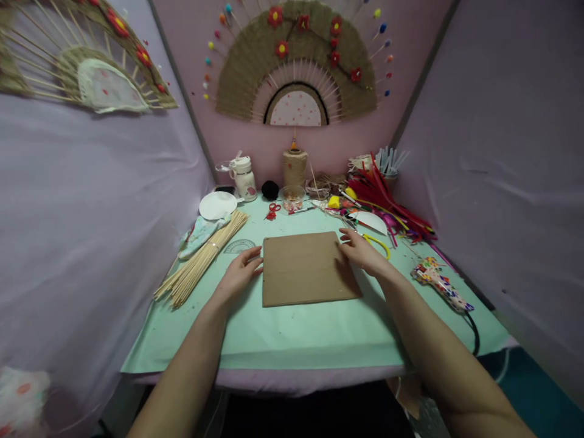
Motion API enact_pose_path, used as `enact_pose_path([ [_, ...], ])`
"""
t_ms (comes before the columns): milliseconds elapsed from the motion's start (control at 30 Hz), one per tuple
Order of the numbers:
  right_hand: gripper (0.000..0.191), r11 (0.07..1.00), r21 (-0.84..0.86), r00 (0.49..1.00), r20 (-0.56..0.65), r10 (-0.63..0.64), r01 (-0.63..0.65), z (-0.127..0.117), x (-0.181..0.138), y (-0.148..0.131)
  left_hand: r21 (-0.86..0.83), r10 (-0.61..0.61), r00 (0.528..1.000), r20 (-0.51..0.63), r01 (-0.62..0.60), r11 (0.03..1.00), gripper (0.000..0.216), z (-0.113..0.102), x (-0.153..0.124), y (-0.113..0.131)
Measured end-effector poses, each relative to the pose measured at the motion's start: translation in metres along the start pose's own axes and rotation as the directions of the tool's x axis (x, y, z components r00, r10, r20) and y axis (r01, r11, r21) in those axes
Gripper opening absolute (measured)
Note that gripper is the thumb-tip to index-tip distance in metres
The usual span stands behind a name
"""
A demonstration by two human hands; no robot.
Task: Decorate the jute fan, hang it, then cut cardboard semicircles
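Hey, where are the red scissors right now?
In the head view, the red scissors lie on the green mat beyond the cardboard sheet, just left of the clear bowl.

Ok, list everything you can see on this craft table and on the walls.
Cardboard sheet: one, brown, table centre.
Wooden sticks: one bundle, tan, left of the cardboard.
Scissors: one pair, red handles, behind the cardboard.
Bottle: one, white, back left.
Twine spool: one, tan, back centre.
Craft stems: a pile, mostly red, back right.
Corded tool: one, multicoloured, right side.
Fans: two, tan with red flowers, on the walls.
Table cover: one, mint green.
Left hand: fingers at the cardboard's left edge.
Right hand: fingers on its far right corner.
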State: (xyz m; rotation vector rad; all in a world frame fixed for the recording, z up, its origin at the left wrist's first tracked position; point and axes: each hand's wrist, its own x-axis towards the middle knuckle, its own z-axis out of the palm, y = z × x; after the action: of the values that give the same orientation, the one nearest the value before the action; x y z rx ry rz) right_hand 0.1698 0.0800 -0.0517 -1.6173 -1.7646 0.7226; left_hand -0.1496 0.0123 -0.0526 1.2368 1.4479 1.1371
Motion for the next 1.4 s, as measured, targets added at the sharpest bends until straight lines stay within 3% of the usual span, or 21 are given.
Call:
enact_pose_path([
  [133,0.054,0.950,0.276,0.988,-0.003,0.154,-0.147,-0.003,-0.014,-0.003,-0.243,-0.153,0.988,0.003,0.149,0.958,0.044,-0.003,-0.004,0.011],
  [300,0.038,0.681,0.687,0.958,0.078,0.275,-0.251,-0.005,-0.016,-0.012,-0.440,-0.181,0.967,0.177,0.242,0.865,0.059,-0.006,-0.005,0.016],
  [467,0.027,0.616,0.727,0.946,0.153,0.284,-0.303,-0.008,-0.017,-0.015,-0.514,-0.124,0.975,0.185,0.203,0.833,0.055,-0.009,0.000,0.015],
  [567,0.022,0.567,0.734,0.927,0.317,0.202,-0.375,-0.010,-0.022,-0.020,-0.549,-0.071,0.984,0.164,0.151,0.822,0.050,-0.010,0.001,0.016],
  [700,0.017,0.503,0.728,0.858,0.511,0.053,-0.465,-0.007,-0.030,-0.026,-0.585,-0.053,0.985,0.162,0.139,0.799,0.047,-0.013,0.002,0.018],
  [800,0.015,0.385,0.815,0.887,0.462,0.017,-0.432,0.002,-0.029,-0.029,-0.678,-0.072,0.987,0.147,0.153,0.719,0.043,-0.019,0.002,0.022],
  [900,0.015,0.199,0.922,0.942,0.336,0.011,-0.331,0.013,-0.024,-0.030,-0.775,-0.013,0.982,0.189,0.157,0.612,0.063,-0.019,-0.002,0.028],
  [967,0.015,0.114,0.947,0.953,0.302,-0.007,-0.299,0.020,-0.022,-0.030,-0.752,0.020,0.958,0.287,0.212,0.623,0.068,-0.010,-0.007,0.032],
  [1033,0.016,0.089,0.944,0.946,0.322,-0.041,-0.317,0.026,-0.022,-0.030,-0.675,-0.001,0.932,0.364,0.265,0.688,0.060,0.010,-0.011,0.035],
  [1133,0.021,0.127,0.924,0.925,0.373,-0.077,-0.362,0.033,-0.026,-0.032,-0.634,-0.037,0.938,0.344,0.261,0.728,0.046,0.050,-0.010,0.038],
  [1233,0.023,0.273,0.891,0.912,0.400,-0.094,-0.363,0.031,-0.030,-0.034,-0.698,-0.084,0.981,0.173,0.183,0.692,0.033,0.080,-0.001,0.040],
  [1267,0.022,0.378,0.861,0.910,0.403,-0.099,-0.341,0.026,-0.030,-0.034,-0.717,-0.104,0.988,0.113,0.154,0.680,0.030,0.084,0.003,0.041],
  [1333,0.023,0.675,0.707,0.944,0.326,-0.043,-0.213,0.010,-0.027,-0.028,-0.745,-0.121,0.993,0.007,0.086,0.661,0.026,0.080,0.013,0.045],
  [1400,0.028,0.941,0.330,0.996,0.070,0.052,-0.073,-0.012,-0.023,-0.017,-0.758,-0.100,0.992,-0.081,0.004,0.653,0.024,0.065,0.022,0.049],
])
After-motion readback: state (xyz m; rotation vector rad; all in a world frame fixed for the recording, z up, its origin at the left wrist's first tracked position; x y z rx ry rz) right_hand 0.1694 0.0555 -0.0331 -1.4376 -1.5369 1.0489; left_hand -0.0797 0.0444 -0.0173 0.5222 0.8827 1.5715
